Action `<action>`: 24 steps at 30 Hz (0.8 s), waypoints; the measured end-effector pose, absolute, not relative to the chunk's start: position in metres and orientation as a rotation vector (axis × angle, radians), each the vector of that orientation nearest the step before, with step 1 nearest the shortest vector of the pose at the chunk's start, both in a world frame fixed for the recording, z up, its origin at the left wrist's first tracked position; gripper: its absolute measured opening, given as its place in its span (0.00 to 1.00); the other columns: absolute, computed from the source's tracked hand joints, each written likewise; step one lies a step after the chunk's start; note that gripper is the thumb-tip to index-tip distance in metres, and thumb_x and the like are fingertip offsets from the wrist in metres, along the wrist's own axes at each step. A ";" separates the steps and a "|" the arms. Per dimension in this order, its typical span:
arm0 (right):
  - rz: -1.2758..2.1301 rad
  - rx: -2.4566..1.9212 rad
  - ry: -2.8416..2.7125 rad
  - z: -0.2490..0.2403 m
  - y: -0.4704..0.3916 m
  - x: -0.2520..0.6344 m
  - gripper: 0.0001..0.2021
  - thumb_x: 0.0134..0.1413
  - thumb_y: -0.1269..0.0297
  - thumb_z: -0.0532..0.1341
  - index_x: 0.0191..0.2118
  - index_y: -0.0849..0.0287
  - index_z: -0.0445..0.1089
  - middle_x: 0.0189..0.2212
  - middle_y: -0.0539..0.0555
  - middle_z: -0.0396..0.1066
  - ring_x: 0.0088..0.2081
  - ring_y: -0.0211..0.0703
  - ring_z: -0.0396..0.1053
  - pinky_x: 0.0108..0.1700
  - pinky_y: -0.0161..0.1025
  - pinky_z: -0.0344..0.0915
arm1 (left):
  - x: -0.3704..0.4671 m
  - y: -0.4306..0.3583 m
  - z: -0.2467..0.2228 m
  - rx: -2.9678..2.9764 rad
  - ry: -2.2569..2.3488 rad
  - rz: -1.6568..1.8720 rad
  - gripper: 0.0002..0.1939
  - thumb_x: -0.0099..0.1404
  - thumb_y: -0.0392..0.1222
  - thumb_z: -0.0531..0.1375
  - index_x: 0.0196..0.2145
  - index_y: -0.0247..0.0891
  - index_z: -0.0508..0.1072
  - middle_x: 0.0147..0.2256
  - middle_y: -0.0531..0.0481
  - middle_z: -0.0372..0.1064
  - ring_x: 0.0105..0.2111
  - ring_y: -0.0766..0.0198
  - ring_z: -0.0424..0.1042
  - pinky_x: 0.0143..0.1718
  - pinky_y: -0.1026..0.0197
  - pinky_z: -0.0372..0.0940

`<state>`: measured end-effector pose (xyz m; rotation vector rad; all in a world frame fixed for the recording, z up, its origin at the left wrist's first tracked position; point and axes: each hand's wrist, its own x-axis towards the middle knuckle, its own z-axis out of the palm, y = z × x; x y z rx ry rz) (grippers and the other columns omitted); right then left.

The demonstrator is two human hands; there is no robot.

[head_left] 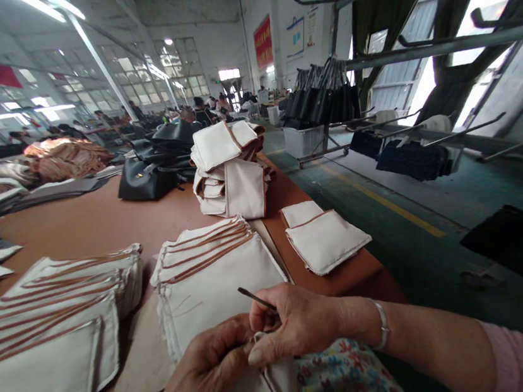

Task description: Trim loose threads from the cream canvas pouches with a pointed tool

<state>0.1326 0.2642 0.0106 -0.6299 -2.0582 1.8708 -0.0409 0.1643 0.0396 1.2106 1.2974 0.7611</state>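
Observation:
My left hand (214, 368) is closed on a cream fabric piece (273, 388) with brown edging, held low in front of me. My right hand (291, 320) meets it at the piece's edge, fingers pinched together. A thin dark tool (253, 297) pokes out of the right fist to the left; its other end is hidden, so its kind cannot be made out. Just beyond my hands lies a fanned stack of cream pieces with brown trim (227, 274). To the left is a second fanned stack (50, 323) of the same sort.
On the brown table (96, 220) stand a tall pile of cream pieces (234, 167) and black bags (150, 169). Two cream pieces (328, 236) lie near the right edge. A metal rack (414, 43) with hanging dark bags (321, 98) stands beyond. Floral cloth (352, 391) covers my lap.

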 end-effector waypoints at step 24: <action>0.570 0.035 -2.241 -0.022 0.253 0.146 0.06 0.58 0.74 0.54 0.37 0.61 0.67 0.31 0.55 0.70 0.36 0.38 0.68 0.38 0.32 0.64 | -0.038 0.163 0.018 0.823 1.288 0.868 0.20 0.57 0.57 0.65 0.26 0.34 0.77 0.23 0.49 0.71 0.27 0.61 0.69 0.29 0.63 0.65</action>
